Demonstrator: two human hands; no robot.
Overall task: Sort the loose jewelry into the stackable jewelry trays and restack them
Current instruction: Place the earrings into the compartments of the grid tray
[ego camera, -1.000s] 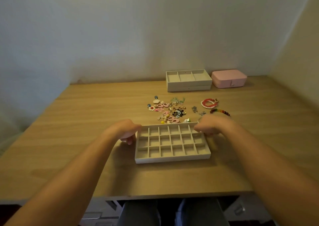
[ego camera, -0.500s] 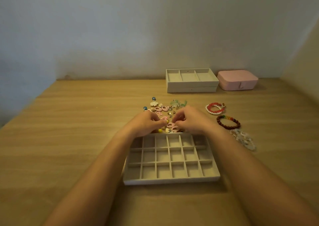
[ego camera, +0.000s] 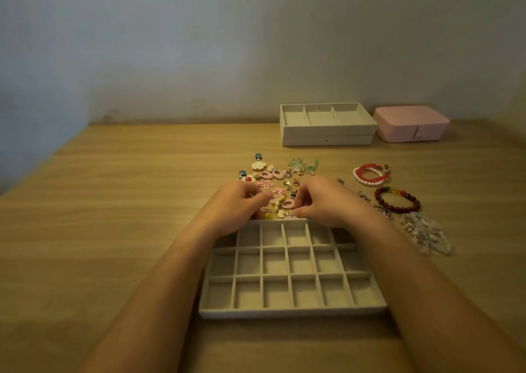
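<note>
The left hand (ego camera: 242,201) and right hand (ego camera: 321,201) both have curled fingers, with the tips drawn together and down in the near edge of the earring pile (ego camera: 270,179). The pieces are too small to tell whether either pinch has caught one. Better to take one piece at a time and lift it straight up so its hook drags no neighbours, then find its mate. The grid tray (ego camera: 290,313) lies under the wrists, its far rim just beside the pile and its visible cells empty, so the drop is short. The bracelets (ego camera: 397,200) right of the right hand probably suit the stacked trays (ego camera: 327,139) beyond the pile.
</note>
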